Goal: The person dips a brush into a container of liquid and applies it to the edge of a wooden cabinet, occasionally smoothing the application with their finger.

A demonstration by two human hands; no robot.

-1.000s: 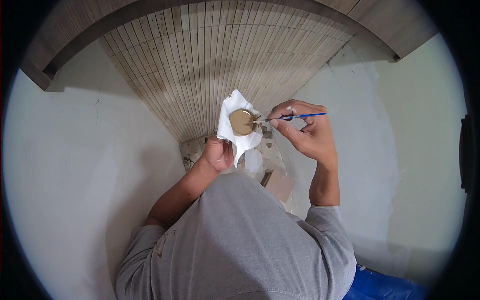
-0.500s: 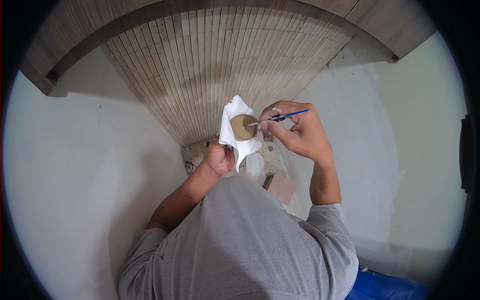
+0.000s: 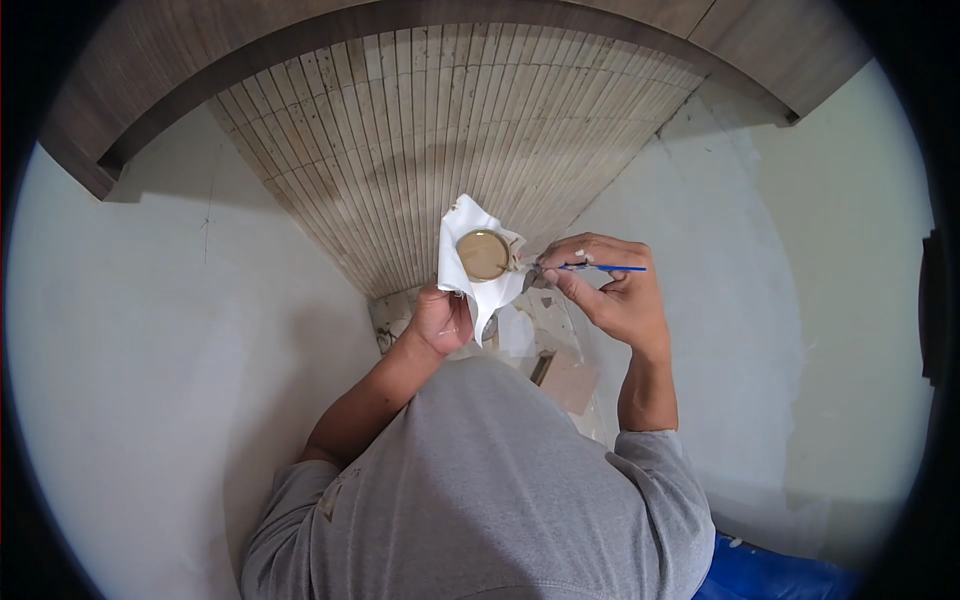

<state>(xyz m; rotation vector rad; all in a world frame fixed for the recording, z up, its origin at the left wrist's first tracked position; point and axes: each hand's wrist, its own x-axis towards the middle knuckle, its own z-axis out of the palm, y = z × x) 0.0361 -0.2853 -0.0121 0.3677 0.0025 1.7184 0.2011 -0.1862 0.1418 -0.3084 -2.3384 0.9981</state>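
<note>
My left hand (image 3: pixel 441 318) is wrapped round the lower side of a white cloth (image 3: pixel 457 217) with a small round tin (image 3: pixel 484 255) in it. Tan-brown liquid shows inside the tin's rim. Between the thumb and fingers of my right hand (image 3: pixel 598 280) is a thin blue-handled brush (image 3: pixel 620 268). Its tip points left, close to the tin's right rim and the cloth. White specks mark the fingers of the right hand.
A wall of narrow beige strips (image 3: pixel 430 130) rises ahead, under a dark wood panel edge (image 3: pixel 300 40). Pale walls stand on both sides. Below the hands lies a pinkish tile (image 3: pixel 570 383) on the littered floor. Something blue (image 3: pixel 770 575) is at the lower right.
My right hand has moved right and slightly down, drawing the brush tip from over the liquid to the tin's right side. The brush handle is now nearly level. The tin has barely shifted.
</note>
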